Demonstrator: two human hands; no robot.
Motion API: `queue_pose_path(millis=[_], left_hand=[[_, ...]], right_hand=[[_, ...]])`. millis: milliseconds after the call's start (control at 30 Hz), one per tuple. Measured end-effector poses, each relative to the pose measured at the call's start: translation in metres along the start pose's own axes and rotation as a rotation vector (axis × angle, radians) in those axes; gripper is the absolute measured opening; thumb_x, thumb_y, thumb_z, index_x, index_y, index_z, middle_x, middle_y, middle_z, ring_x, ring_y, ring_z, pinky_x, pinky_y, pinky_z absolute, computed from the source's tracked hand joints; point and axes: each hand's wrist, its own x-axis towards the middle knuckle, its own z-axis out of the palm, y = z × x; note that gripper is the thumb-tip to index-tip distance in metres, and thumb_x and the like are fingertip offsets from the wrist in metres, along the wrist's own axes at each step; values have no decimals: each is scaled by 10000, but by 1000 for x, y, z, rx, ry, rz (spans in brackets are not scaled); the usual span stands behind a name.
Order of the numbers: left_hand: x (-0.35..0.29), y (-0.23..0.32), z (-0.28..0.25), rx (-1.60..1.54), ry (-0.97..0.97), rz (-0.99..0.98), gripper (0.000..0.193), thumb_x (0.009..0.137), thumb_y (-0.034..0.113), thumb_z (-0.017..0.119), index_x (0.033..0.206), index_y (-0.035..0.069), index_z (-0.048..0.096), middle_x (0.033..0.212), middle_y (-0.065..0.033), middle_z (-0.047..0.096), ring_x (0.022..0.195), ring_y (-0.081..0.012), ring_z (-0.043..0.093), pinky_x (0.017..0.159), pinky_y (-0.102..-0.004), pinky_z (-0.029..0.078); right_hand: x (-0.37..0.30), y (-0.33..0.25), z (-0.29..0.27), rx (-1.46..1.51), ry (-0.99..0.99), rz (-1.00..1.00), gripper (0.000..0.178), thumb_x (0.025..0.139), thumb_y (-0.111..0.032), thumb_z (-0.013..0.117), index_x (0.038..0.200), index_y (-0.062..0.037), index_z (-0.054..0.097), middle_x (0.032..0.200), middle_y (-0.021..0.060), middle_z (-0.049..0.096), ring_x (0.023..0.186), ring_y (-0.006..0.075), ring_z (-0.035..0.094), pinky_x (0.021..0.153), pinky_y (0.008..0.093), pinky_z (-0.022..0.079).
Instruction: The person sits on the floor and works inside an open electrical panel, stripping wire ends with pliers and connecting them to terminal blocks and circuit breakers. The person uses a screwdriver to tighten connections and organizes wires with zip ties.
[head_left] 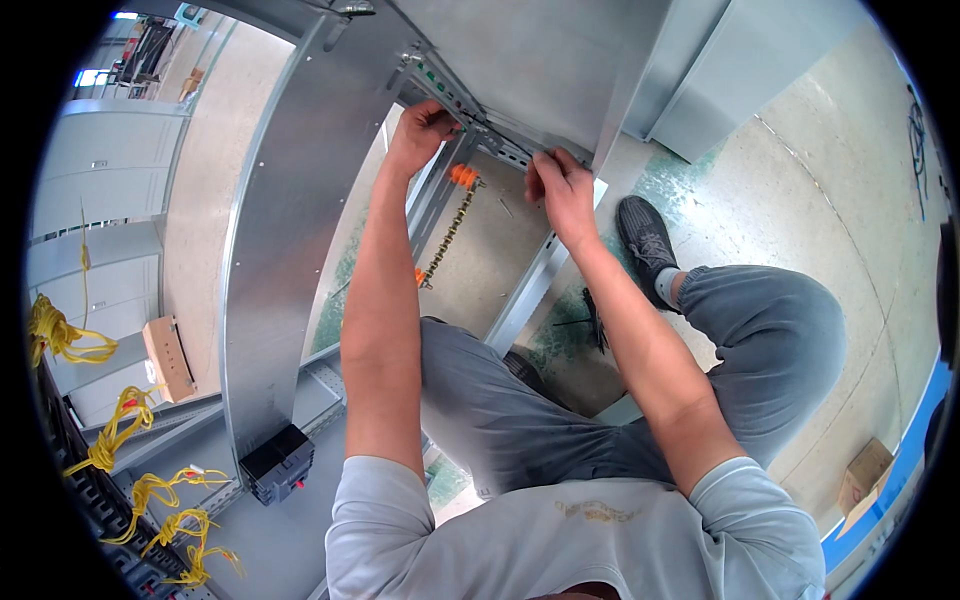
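My left hand [422, 135] is closed, its fingers curled against a perforated metal rail [440, 84] inside a grey sheet-metal cabinet frame. What its fingertips grip is hidden. A little to the right, my right hand [562, 190] pinches the end of a thin black strip [508, 142], which runs along the frame toward my left hand. Its exact kind is too small to tell. Below my hands, a brass-coloured bar with many studs [450, 235] sits between orange insulators [464, 176].
A tall metal panel [300, 200] stands at left, with a black breaker [278, 464] near its foot. Coiled yellow wires [110, 435] hang at far left. Black thin strips [596, 320] lie by my shoe [648, 245]. A cardboard box [864, 472] is at lower right.
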Motion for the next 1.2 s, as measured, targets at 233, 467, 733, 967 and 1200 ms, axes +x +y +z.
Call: queue_pose_path(millis=[233, 467, 733, 967, 1200], left_hand=[[-3, 6, -5, -249, 26, -130, 237, 967, 127, 613, 1182, 53, 680, 1061, -39, 709, 965, -158, 690, 845, -318, 572], [1, -6, -3, -369, 38, -250, 217, 990, 226, 647, 1156, 91, 683, 1042, -10, 703, 980, -133, 677, 837, -301, 548], [2, -5, 1, -453, 26, -241, 139, 956, 185, 694, 1064, 101, 716, 964, 15, 708, 932, -104, 664, 821, -284, 536], [-8, 11, -10, -208, 116, -143, 172, 934, 117, 691, 1096, 59, 709, 1014, -23, 718, 985, -132, 678, 852, -307, 552], [-27, 34, -12, 1, -86, -113, 219, 896, 78, 667, 1101, 33, 730, 1004, -41, 727, 967, -140, 684, 840, -300, 547]], right_hand=[[20, -1, 11, -31, 5, 5, 271, 1008, -228, 569, 848, -11, 592, 707, 32, 589, 577, 117, 563, 567, 282, 469], [14, -1, 20, 29, 185, 8, 290, 1030, -250, 571, 878, -7, 617, 743, 37, 606, 581, 110, 560, 555, 274, 473], [6, 5, 23, -50, 181, -8, 286, 1022, -257, 599, 886, -7, 625, 740, 38, 606, 587, 105, 562, 539, 280, 474], [35, 9, 43, 110, -7, 128, 248, 983, -256, 654, 935, -13, 666, 761, 25, 614, 597, 120, 582, 569, 278, 493], [69, 11, 42, 339, -254, 434, 193, 938, -225, 713, 929, -35, 684, 793, 24, 644, 630, 133, 618, 580, 283, 518]])
